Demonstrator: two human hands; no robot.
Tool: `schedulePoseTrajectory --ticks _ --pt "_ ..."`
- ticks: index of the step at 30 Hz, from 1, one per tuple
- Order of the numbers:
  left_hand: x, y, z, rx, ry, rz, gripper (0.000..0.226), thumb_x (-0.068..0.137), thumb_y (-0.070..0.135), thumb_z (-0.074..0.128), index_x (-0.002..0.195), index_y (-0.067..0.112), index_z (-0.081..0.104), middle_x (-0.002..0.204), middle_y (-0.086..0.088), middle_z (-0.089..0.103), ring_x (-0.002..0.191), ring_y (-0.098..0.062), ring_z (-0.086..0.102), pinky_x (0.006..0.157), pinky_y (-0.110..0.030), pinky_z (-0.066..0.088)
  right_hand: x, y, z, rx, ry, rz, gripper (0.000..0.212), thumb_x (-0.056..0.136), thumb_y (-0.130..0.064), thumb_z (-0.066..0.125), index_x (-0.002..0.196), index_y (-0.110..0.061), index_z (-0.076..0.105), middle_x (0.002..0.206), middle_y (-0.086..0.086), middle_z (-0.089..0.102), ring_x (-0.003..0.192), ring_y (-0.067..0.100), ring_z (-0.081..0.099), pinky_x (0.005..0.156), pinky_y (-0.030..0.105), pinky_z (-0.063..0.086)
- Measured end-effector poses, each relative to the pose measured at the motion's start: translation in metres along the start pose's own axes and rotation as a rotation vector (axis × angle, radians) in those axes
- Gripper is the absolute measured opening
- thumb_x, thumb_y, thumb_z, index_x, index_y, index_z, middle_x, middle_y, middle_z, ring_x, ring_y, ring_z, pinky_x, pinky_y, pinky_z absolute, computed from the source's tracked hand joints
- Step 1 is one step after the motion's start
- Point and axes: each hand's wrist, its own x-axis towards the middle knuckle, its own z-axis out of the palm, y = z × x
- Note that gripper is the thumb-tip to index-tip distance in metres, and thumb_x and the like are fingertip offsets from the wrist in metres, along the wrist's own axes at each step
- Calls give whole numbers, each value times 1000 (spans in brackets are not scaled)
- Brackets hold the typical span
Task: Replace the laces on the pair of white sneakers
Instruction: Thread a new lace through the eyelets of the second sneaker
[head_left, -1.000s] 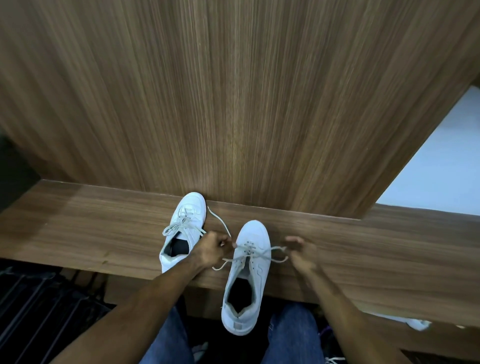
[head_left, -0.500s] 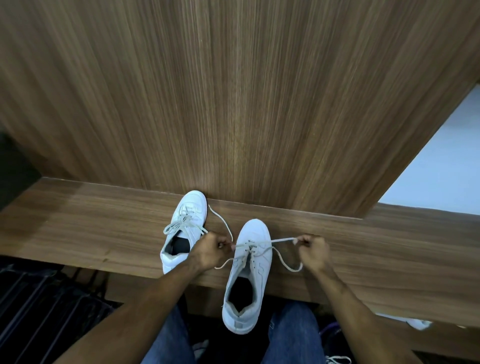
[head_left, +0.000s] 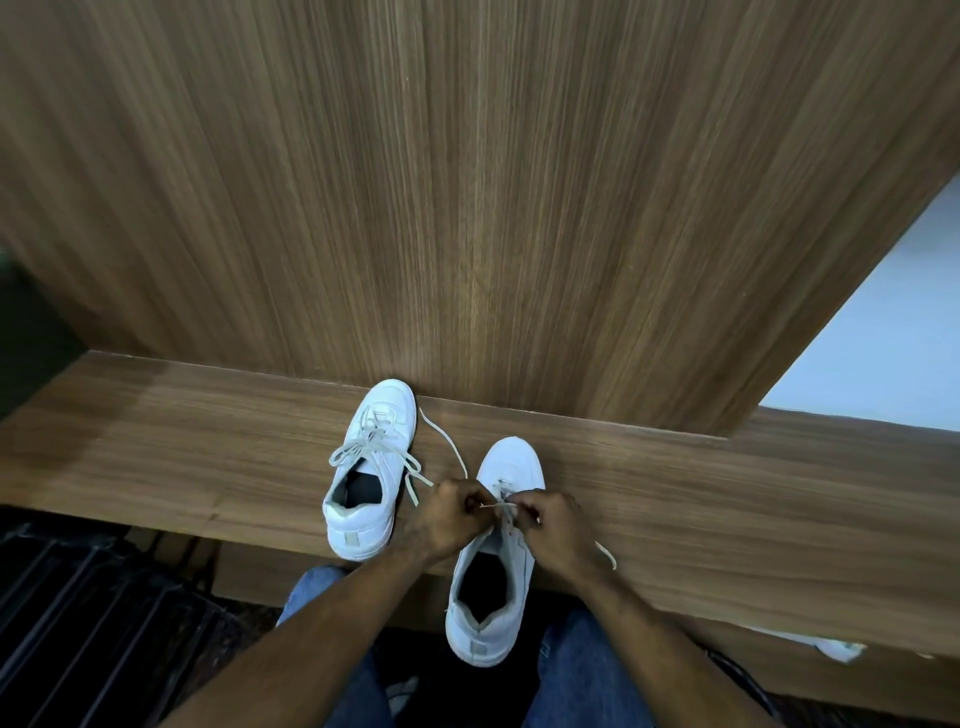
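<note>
Pinching the lace (head_left: 493, 505) over the right sneaker (head_left: 496, 551), left hand (head_left: 447, 519) and right hand (head_left: 553, 527) both curling tight | heel overhanging wooden bench (head_left: 208, 457) edge | 2nd sneaker (head_left: 371, 467) sitting laced, just left.

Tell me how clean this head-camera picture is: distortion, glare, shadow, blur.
Head view: wide-angle bending, the wooden wall panel fanning outward and the bench edge running slanted; a soft bright band down the panel's middle, no hard glare; a darker patch on the bench's left end; both sneakers sharp, but where the left hand and right hand pinch the lace it is too fine to trace.
</note>
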Motion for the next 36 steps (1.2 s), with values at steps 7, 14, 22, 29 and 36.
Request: schedulePoseTrajectory --ticks 7,14,22,29,36 --pt "-9 -20 3 -7 2 -93 4 78 22 74 78 25 72 60 19 61 57 6 55 60 -17 44 -3 14 -6 230 -26 183 24 89 -8 58 99 -20 77 66 -24 64 53 -7 60 55 10 45" --pt "-11 -24 4 -435 -30 -381 17 83 13 71 67 16 68 56 1 57 49 -12 53 50 -25 47 -3 -1 -1 91 -16 135 12 85 -24 65 78 -22 75 68 -10 69 66 3 62 63 22 46" --pt "-11 -22 4 -532 -42 -436 15 86 11 67 71 14 66 69 -9 59 62 -19 56 58 -29 51 -4 -12 24 -36 51 147 22 80 -37 51 84 -25 69 83 0 73 80 21 67 70 35 53" --pt "-16 -10 -1 -678 -54 -523 15 92 16 58 97 8 69 79 -8 66 66 -19 64 65 -32 57 -5 -14 28 -87 12 157 17 87 -30 55 95 -24 69 94 -1 73 89 21 66 75 31 50" --pt "-8 -6 -3 -514 -115 -549 8 87 13 61 82 11 66 74 -10 65 59 -18 60 63 -30 55 -6 -20 28 -59 39 156 15 84 -31 57 92 -25 69 96 -6 71 91 16 66 77 33 52"
